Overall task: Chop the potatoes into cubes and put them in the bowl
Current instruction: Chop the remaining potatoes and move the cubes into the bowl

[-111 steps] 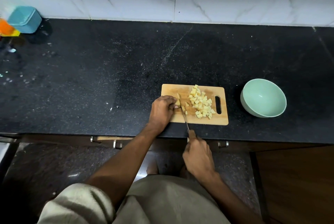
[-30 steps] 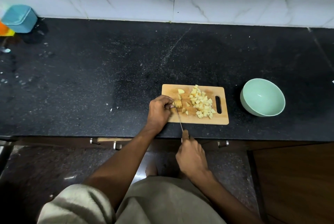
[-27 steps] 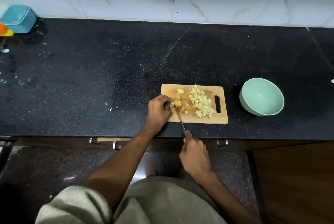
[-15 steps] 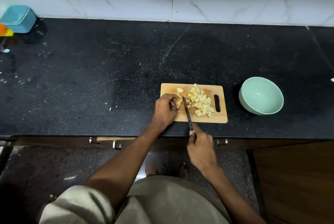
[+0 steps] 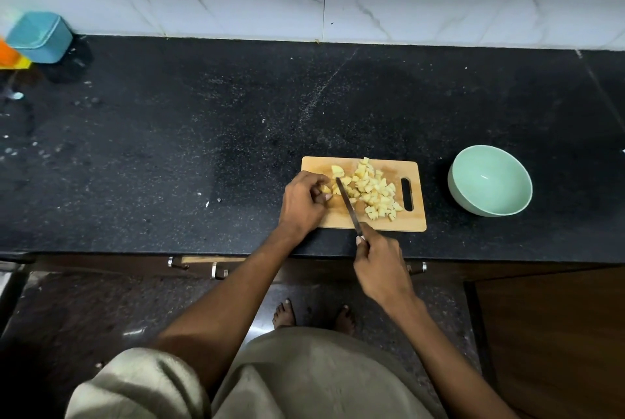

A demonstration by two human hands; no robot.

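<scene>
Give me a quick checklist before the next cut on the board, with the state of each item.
1. Right hand grips knife handle: ok.
2. Left hand holds the potato piece beside the blade: ok.
3. Left fingertips clear of the edge: cannot tell.
4. Cutting board flat on the counter: ok.
5. Cut cubes piled right of the blade: ok.
6. Bowl holds cubes: not ok, it is empty.
</scene>
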